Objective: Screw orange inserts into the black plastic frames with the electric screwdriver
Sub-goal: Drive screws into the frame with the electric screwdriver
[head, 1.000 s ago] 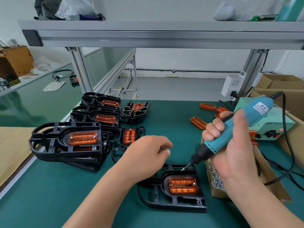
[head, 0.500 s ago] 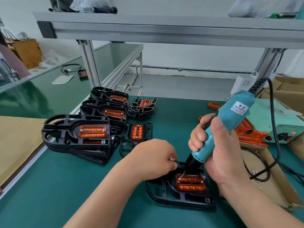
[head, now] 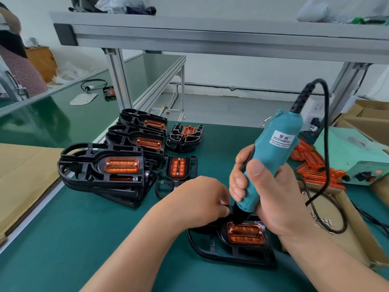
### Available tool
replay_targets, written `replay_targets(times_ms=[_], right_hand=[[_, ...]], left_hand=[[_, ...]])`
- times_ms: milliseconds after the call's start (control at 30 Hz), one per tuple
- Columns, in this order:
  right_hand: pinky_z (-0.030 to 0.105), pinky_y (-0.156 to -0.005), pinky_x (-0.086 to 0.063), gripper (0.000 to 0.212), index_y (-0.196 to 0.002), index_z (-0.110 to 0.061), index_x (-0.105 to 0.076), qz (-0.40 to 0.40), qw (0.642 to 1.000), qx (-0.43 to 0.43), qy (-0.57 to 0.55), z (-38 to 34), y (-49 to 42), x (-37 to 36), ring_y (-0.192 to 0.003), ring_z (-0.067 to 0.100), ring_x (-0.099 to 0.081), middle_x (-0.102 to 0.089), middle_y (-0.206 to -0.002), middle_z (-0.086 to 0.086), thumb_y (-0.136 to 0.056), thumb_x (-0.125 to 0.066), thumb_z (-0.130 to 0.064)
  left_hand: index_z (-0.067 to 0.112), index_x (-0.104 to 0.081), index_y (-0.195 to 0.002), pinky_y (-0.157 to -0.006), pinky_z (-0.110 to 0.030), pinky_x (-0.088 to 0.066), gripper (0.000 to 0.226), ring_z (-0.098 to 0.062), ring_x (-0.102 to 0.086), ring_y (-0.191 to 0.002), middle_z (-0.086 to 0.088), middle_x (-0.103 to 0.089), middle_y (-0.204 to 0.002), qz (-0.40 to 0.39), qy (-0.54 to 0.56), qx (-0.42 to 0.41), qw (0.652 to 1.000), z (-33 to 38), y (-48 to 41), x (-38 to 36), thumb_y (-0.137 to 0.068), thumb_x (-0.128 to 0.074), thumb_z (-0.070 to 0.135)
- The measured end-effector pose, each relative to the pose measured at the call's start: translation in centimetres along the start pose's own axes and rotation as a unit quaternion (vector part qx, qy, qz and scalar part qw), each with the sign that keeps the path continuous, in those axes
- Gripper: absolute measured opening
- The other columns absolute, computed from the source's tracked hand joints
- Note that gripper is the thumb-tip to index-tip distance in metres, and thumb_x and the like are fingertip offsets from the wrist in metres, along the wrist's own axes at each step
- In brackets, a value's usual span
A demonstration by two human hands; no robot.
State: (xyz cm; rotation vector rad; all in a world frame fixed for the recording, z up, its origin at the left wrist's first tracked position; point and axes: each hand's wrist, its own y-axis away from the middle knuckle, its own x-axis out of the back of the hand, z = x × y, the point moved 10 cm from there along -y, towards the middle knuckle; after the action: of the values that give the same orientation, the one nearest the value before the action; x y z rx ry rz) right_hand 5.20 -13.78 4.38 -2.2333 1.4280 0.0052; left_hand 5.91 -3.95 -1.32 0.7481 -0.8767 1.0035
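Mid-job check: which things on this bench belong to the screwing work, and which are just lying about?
In the job: electric screwdriver in the right hand; black frame with its orange insert, being screwed; left hand on that frame; loose screws; spare orange inserts; stacked frames.
Lying about: cardboard sheet; coiled cable; bags on the shelf.

Right grip [head: 271,199] wraps the electric screwdriver [head: 275,144], thumb up; left grip [head: 200,199] curls knuckles-up, seemingly pinching.

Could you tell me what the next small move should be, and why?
Probably press the electric screwdriver down and run it: its bit sits at the orange insert's upper-left corner, and the left hand holds the black frame.
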Motion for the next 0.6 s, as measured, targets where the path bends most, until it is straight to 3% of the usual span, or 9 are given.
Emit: replay_targets(times_ms=[67, 133, 200, 333, 600], right_hand=[[0.038, -0.061, -0.046, 0.041, -0.106, -0.014, -0.061, -0.014, 0.999, 0.008, 0.039, -0.1, 0.0, -0.5, -0.059, 0.029, -0.05, -0.054, -0.071, 0.009, -0.096, -0.077, -0.051], [0.037, -0.062, -0.048, 0.036, -0.106, -0.017, -0.062, -0.022, 0.997, 0.015, 0.066, -0.2, 0.0, -0.9, -0.059, 0.03, -0.05, -0.055, -0.069, 0.008, -0.099, -0.073, -0.05], [0.036, -0.061, -0.049, 0.032, -0.105, -0.02, -0.063, -0.022, 0.996, 0.016, 0.084, -0.2, -0.1, -1.2, -0.059, 0.03, -0.051, -0.055, -0.069, 0.008, -0.1, -0.072, -0.05], [0.039, -0.063, -0.048, 0.034, -0.104, -0.022, -0.064, -0.027, 0.993, 0.014, 0.113, -0.2, -0.3, -1.5, -0.058, 0.032, -0.052, -0.057, -0.067, 0.008, -0.098, -0.072, -0.054], [0.037, -0.062, -0.046, 0.035, -0.093, -0.018, -0.063, -0.034, 0.993, -0.002, 0.113, 0.3, -0.3, -1.8, -0.058, 0.031, -0.049, -0.055, -0.066, 0.009, -0.098, -0.074, -0.051]], left_hand=[[0.025, -0.052, -0.062, -0.056, -0.022, -0.038, 0.035, -0.003, -0.055, -0.059, 0.011, -0.058, -0.059, -0.001, 0.006, 0.002, 1.0, 0.1, 0.1, 0.0, -0.092, -0.069, 0.031], [0.018, -0.059, -0.074, -0.065, -0.035, -0.052, 0.023, -0.02, -0.063, -0.073, 0.0, -0.064, -0.072, -0.017, 0.008, 0.0, 1.0, 0.4, 0.2, -0.1, -0.093, -0.066, 0.03], [0.012, -0.062, -0.082, -0.073, -0.043, -0.056, 0.02, -0.03, -0.065, -0.078, -0.008, -0.067, -0.08, -0.021, 0.018, -0.002, 1.0, 0.6, 0.4, -0.1, -0.093, -0.065, 0.028], [0.013, -0.06, -0.081, -0.068, -0.041, -0.053, 0.016, -0.025, -0.059, -0.072, -0.006, -0.063, -0.077, -0.018, 0.024, -0.01, 1.0, 0.7, 0.4, -0.1, -0.094, -0.062, 0.024], [0.016, -0.061, -0.086, -0.077, -0.047, -0.058, 0.012, -0.028, -0.063, -0.079, -0.003, -0.063, -0.079, -0.012, 0.015, -0.018, 1.0, 0.5, 0.0, -0.5, -0.095, -0.056, 0.022]])
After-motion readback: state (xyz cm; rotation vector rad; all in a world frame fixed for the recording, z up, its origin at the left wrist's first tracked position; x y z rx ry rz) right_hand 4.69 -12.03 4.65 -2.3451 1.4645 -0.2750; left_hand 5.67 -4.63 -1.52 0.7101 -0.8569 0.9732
